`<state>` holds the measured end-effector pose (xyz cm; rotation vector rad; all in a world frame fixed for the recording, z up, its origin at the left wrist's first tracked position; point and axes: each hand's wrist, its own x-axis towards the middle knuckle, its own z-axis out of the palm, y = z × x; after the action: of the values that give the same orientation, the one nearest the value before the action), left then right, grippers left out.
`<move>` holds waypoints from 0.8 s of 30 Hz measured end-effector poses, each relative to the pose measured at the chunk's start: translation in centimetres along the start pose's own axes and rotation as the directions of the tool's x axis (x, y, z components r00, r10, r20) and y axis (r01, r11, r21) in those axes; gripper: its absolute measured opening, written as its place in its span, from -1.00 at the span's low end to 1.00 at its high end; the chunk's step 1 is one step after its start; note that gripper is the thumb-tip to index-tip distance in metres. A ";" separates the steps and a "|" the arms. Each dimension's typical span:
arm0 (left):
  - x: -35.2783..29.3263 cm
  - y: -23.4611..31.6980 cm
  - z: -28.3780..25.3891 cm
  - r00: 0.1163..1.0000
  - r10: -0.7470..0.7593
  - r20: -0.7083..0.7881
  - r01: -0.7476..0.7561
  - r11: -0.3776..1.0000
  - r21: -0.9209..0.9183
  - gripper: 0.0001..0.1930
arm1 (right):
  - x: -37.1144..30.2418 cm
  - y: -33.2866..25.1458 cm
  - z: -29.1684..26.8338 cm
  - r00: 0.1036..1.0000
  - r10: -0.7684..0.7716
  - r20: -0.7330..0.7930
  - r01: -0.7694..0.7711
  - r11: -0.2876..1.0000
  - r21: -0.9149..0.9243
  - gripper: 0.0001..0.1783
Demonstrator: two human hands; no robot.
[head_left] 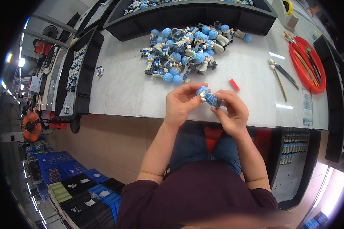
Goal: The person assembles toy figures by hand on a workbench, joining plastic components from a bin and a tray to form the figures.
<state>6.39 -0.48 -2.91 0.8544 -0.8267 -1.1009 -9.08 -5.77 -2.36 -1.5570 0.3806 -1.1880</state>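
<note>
Between my two hands, over the table's front edge, is a small figurine (pixel 211 100) with light blue hair, a blue outfit and dark feet. My left hand (pixel 182 104) pinches it at the head end. The fingers of my right hand (pixel 233 110) close on its dark feet. Beyond my hands lies a loose heap of similar blue-haired figurines (pixel 187 49), some with pale grey capes. A small red block (pixel 234 84) rests on the white table just past my right hand.
A black bin (pixel 195 23) of figurines stands at the back; another black tray (pixel 89 72) is on the left. Brushes lie in a red dish (pixel 320 88) at right, with a loose brush (pixel 280 82) beside it. Below right, a tray (pixel 294 183) holds rows of figurines.
</note>
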 end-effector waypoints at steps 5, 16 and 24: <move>-0.1 -0.1 0.2 0.998 0.058 -0.018 -0.058 0.998 0.005 -0.71 | 0.1 0.0 0.0 1.000 -0.002 0.012 0.002 1.000 -0.027 -0.58; 0.1 0.3 0.5 0.997 -0.025 -0.068 0.022 0.999 -0.031 -0.70 | 0.2 0.1 0.3 0.999 0.043 -0.028 -0.044 0.999 -0.011 -0.59; 0.6 -0.3 0.5 0.982 -0.008 -0.187 0.000 0.999 -0.045 -0.73 | 0.4 -0.1 0.4 0.968 0.251 0.004 -0.251 0.968 0.019 -0.58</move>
<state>5.99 -1.18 -2.88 0.9071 -0.6421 -1.0218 -8.61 -5.83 -2.00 -1.4448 0.5468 -0.9900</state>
